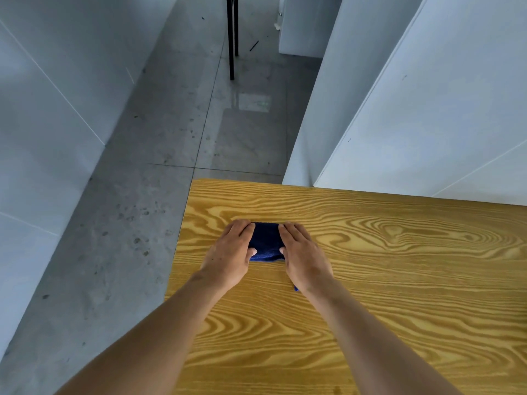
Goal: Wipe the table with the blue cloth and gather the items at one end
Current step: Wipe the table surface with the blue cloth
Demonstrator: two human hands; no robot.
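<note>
Under both flattened palms: blue cloth (pixel 265 241), dark, folded small, one corner poking out beneath the right wrist. Left hand (pixel 231 250) and right hand (pixel 302 253) press it with straight fingers, nothing clenched, likely for even wiping pressure. Beyond the grip: wooden table (pixel 399 280), near its far left corner.

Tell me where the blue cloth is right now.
In the head view the blue cloth lies flat on the wooden table near its far left corner, pressed down between the left hand and right hand.
</note>
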